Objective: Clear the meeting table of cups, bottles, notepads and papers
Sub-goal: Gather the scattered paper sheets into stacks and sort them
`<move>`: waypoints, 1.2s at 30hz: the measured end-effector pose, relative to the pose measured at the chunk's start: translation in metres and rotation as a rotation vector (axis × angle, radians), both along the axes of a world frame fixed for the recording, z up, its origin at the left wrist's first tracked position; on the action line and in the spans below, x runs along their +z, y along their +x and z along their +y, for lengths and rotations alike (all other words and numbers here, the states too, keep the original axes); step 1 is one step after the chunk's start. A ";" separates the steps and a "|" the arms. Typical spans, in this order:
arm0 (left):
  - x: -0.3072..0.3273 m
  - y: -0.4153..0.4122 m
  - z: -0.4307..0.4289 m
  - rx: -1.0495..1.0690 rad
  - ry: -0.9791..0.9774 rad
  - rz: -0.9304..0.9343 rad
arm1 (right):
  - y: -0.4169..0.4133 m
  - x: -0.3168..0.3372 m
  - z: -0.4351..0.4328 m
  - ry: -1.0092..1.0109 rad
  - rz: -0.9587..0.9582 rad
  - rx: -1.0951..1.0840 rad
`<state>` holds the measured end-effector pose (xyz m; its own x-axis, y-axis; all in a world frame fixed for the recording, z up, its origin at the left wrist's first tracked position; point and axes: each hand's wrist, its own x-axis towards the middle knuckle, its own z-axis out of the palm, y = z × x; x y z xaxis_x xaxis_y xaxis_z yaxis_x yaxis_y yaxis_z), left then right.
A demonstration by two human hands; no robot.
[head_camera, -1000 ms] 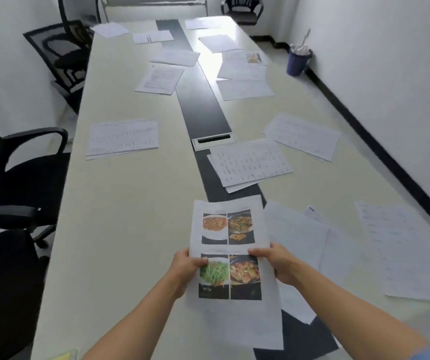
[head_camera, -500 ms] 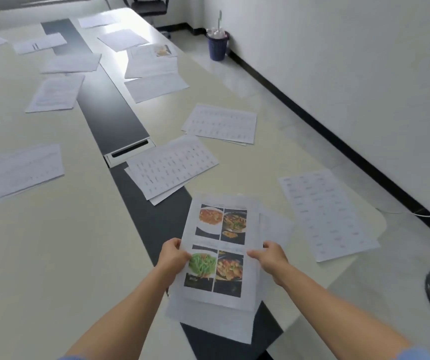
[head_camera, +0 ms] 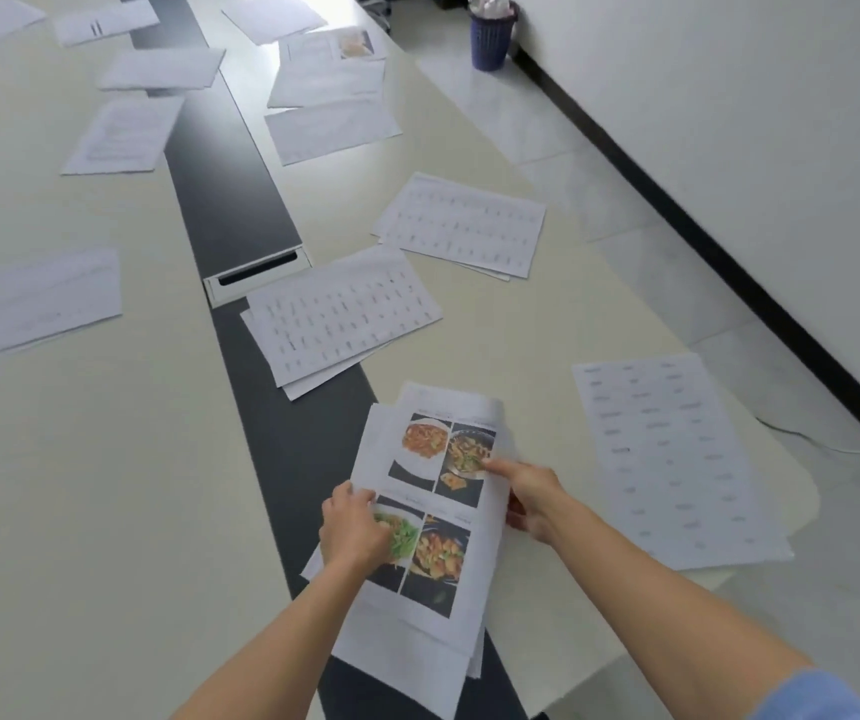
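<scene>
A stack of white papers (head_camera: 433, 605), topped by a sheet printed with food photos, lies near the front of the long cream table (head_camera: 79, 485). My left hand (head_camera: 352, 527) grips the stack's left edge over the green dish photo. My right hand (head_camera: 529, 491) holds the right edge, thumb on top. More printed sheets lie scattered: one pile (head_camera: 339, 319) across the dark centre strip, another (head_camera: 464, 226) further right, and a large sheet (head_camera: 672, 459) by the right edge.
Several other papers (head_camera: 126, 132) are spread over the far half of the table, with one (head_camera: 27, 304) at the left. A cable slot (head_camera: 256, 275) sits in the dark strip. A blue waste bin (head_camera: 492, 36) stands on the floor by the wall.
The view has swung right and nearer to the table. The photo sheet now sits squared on the sheets beneath it, and my right hand has slid higher along the stack's right edge.
</scene>
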<state>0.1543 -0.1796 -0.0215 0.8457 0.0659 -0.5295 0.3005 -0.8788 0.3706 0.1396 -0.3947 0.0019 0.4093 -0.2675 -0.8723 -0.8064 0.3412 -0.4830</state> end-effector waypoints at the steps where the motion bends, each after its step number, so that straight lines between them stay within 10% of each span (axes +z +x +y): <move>1: 0.000 -0.002 0.001 0.017 -0.022 0.009 | -0.002 -0.002 0.003 -0.002 -0.007 0.039; 6: -0.004 -0.016 0.010 0.094 -0.156 0.029 | -0.020 -0.023 0.021 -0.579 -0.089 0.438; 12: 0.008 -0.036 0.020 0.148 -0.283 0.078 | -0.045 -0.001 0.033 0.068 -0.078 0.138; 23: 0.154 0.020 0.088 0.190 -0.988 0.146 | -0.015 0.151 0.040 -0.040 -0.685 0.627; 36: 0.145 -0.013 0.071 0.098 -0.722 -0.128 | -0.042 0.143 0.046 -0.299 -0.697 0.371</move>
<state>0.1414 -0.1081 0.1232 0.9121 -0.1828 -0.3670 0.2808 -0.3738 0.8840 0.0973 -0.3490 0.1453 0.9346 -0.1889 -0.3016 -0.3251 -0.1090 -0.9394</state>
